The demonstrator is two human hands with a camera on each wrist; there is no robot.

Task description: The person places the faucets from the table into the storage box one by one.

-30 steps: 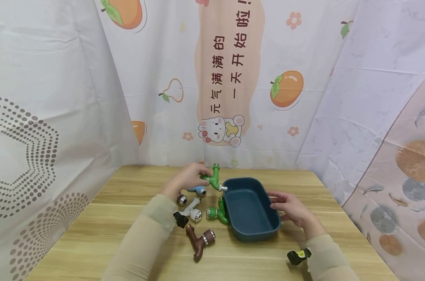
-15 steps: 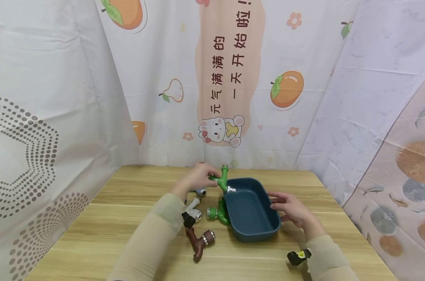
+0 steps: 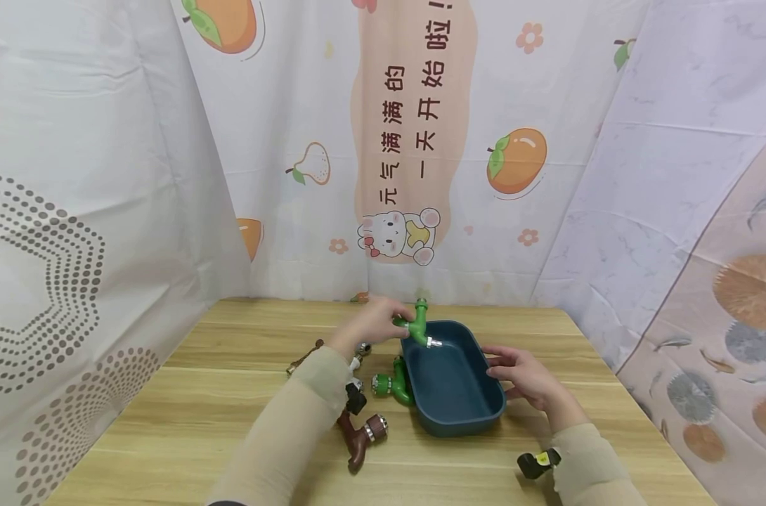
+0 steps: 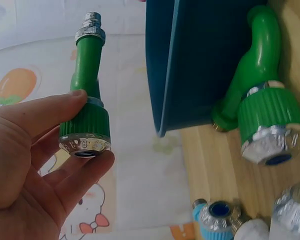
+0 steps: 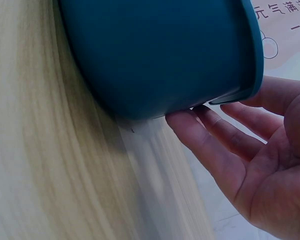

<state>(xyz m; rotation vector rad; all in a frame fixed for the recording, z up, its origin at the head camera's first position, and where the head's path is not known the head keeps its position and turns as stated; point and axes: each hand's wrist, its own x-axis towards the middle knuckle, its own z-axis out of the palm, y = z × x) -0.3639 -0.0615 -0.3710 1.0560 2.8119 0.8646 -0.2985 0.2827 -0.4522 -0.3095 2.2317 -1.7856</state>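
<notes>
My left hand (image 3: 377, 325) pinches a green faucet (image 3: 419, 323) by its ribbed knob, thumb on one side and fingers on the other. In the left wrist view the faucet (image 4: 87, 65) has a chrome spout tip and chrome cap. It is held up over the far left rim of a dark blue rectangular bin (image 3: 446, 422). My right hand (image 3: 528, 376) touches the bin's right side, fingertips against the outer wall and rim; the right wrist view shows the fingers (image 5: 205, 145) at the wall. A second green faucet (image 3: 402, 386) lies on the table close to the bin's left side.
A brown faucet (image 3: 358, 441) lies nearer the front edge. White (image 4: 252, 230) and blue (image 4: 210, 230) faucets are partly hidden behind my left arm, with another brown piece (image 3: 307, 357) further left. A patterned curtain (image 3: 307, 232) hangs behind the wooden table (image 3: 168, 422).
My left hand has carried the green faucet rightward, from left of the bin to over its far left rim. The right hand and the bin have stayed in place.
</notes>
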